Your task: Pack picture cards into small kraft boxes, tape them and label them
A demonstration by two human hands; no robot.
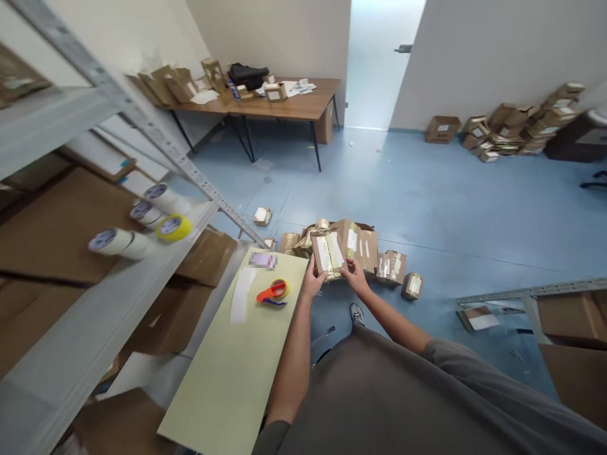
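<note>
Between the two bare hands, just beyond the upper right corner of a pale yellow work table (237,373), a small cardboard box (329,249) is held tilted, its upper face crossed by white strips and shiny tape. The left hand (313,282) grips its near left corner and the right hand (355,275) its near right corner, each pinching the cardboard with the thumb on the side turned toward the wearer. Directly beyond stand larger taped cartons (367,248) on the blue floor (427,196); whether the held box touches them cannot be told from this angle. To their right sits a smaller carton (413,286). On the work table lie an orange tape dispenser (271,291), a blue item (275,303) against it and a white strip (241,295). Farther left, a grey metal shelf (123,300) carries white tape rolls (112,242) and one yellow roll (174,227). At the back, a brown table (303,107) stands left of a pale door (379,69), and a heap of cartons (516,126) lies to the right along the wall.
</note>
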